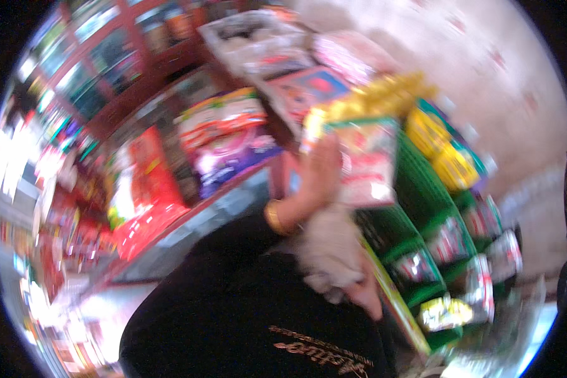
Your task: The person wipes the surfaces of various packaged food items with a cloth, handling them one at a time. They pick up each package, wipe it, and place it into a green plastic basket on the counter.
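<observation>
My left hand (320, 173), in a black sleeve with a gold bangle at the wrist, is at the left edge of a clear packet (366, 167) with a green top and pale pinkish contents. Its fingers seem closed on that edge, though motion blurs them. The packet stands upright at the upper end of a green tiered rack (416, 170). Lower and nearer my body, my right hand (365, 293) is closed on a bunched greyish cloth (331, 249). The cloth hides most of its fingers.
Yellow packets (450, 151) and several small pouches (485, 277) fill the rack's right side. Left of my hands, a red packet (151, 189) and a purple packet (233, 154) lie on a counter. A white carton (252, 41) stands behind, near the pale wall (485, 57).
</observation>
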`<action>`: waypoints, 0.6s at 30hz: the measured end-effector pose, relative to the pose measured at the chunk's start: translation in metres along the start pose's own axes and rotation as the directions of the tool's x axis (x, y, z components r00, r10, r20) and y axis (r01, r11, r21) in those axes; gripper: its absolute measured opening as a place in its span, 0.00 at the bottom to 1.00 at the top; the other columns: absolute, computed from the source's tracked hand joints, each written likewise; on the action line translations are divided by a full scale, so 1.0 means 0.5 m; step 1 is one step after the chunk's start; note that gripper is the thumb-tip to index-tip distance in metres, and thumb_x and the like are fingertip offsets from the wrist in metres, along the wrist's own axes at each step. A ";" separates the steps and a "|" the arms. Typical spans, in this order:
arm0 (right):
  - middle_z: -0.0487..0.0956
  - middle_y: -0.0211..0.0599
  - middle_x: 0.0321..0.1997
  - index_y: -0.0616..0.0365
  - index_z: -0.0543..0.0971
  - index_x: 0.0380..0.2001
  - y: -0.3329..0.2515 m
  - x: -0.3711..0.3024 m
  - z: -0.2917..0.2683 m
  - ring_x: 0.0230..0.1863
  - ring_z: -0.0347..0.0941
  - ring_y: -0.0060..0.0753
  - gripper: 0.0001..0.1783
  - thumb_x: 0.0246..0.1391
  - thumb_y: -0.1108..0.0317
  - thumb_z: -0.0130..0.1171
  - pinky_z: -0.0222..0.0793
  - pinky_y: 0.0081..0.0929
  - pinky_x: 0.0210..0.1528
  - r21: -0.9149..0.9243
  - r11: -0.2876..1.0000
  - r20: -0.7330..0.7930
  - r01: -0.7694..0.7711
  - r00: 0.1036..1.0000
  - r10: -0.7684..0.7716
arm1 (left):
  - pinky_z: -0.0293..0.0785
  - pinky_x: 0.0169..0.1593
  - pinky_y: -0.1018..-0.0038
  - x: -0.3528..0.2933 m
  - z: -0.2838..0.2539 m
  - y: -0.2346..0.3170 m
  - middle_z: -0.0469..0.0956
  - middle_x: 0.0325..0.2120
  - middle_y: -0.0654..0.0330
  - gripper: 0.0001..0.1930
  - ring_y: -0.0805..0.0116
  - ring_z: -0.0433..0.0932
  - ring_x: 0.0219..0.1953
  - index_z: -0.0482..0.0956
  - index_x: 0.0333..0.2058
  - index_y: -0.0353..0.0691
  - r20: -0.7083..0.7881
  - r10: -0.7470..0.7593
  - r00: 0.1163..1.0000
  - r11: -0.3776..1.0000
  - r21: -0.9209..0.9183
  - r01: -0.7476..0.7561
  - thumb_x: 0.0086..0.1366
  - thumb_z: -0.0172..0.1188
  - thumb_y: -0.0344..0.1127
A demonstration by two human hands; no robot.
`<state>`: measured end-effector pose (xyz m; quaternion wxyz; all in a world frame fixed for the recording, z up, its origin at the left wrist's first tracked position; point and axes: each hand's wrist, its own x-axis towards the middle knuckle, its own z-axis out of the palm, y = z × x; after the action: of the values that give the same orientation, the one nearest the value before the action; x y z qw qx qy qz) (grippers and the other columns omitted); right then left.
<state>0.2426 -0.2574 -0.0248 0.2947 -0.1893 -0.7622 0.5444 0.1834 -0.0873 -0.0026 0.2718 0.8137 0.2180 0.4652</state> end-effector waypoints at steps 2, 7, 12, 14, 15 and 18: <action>0.67 0.50 0.58 0.61 0.69 0.55 0.007 0.014 0.127 0.62 0.59 0.49 0.34 0.41 0.63 0.62 0.52 0.42 0.64 -0.162 0.939 -0.878 -0.303 0.479 0.004 | 0.66 0.47 0.60 0.023 -0.008 0.025 0.76 0.36 0.49 0.16 0.53 0.72 0.42 0.74 0.36 0.34 0.076 -0.048 0.996 0.998 0.030 0.046 0.68 0.37 0.37; 0.66 0.46 0.59 0.62 0.66 0.56 -0.024 0.006 0.152 0.63 0.60 0.44 0.33 0.42 0.73 0.58 0.52 0.35 0.64 -0.095 0.960 -0.952 -0.262 0.307 -0.010 | 0.70 0.36 0.79 0.060 0.039 0.120 0.74 0.26 0.66 0.20 0.79 0.71 0.29 0.74 0.35 0.33 0.356 -0.050 0.933 0.486 -0.808 0.334 0.70 0.45 0.47; 0.67 0.46 0.58 0.61 0.67 0.56 -0.001 -0.013 0.191 0.62 0.61 0.45 0.32 0.42 0.75 0.58 0.53 0.36 0.64 -0.092 0.964 -0.981 -0.250 0.188 -0.045 | 0.63 0.28 0.79 0.088 0.173 0.256 0.69 0.21 0.69 0.16 0.81 0.64 0.24 0.73 0.33 0.34 0.303 0.300 0.905 0.588 -0.805 0.074 0.70 0.46 0.42; 0.68 0.46 0.58 0.61 0.67 0.55 -0.011 -0.023 0.201 0.61 0.61 0.45 0.31 0.43 0.75 0.58 0.53 0.36 0.64 -0.116 0.955 -0.982 -0.275 0.173 -0.069 | 0.64 0.29 0.77 0.109 0.232 0.302 0.69 0.21 0.67 0.14 0.79 0.65 0.24 0.72 0.33 0.33 0.287 0.366 0.885 0.596 -0.803 0.013 0.70 0.47 0.40; 0.67 0.45 0.58 0.61 0.67 0.55 -0.016 -0.032 0.206 0.62 0.60 0.44 0.31 0.44 0.75 0.57 0.52 0.35 0.64 -0.109 0.953 -0.985 -0.284 0.159 -0.066 | 0.65 0.29 0.76 0.116 0.265 0.329 0.69 0.21 0.66 0.14 0.78 0.65 0.24 0.72 0.32 0.33 0.277 0.397 0.875 0.608 -0.794 -0.025 0.70 0.47 0.39; 0.66 0.45 0.59 0.62 0.66 0.56 -0.034 -0.050 0.219 0.63 0.59 0.41 0.30 0.47 0.74 0.57 0.51 0.34 0.65 -0.069 0.958 -0.991 -0.278 0.130 -0.034 | 0.66 0.31 0.78 0.134 0.371 0.387 0.72 0.22 0.65 0.14 0.78 0.67 0.25 0.74 0.33 0.34 0.212 0.464 0.860 0.488 -0.872 -0.048 0.69 0.49 0.41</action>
<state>0.1902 -0.3569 -0.0402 0.6501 -0.5945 -0.4223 0.2136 0.3972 -0.2373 0.0875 0.5951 0.6822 -0.2258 0.3598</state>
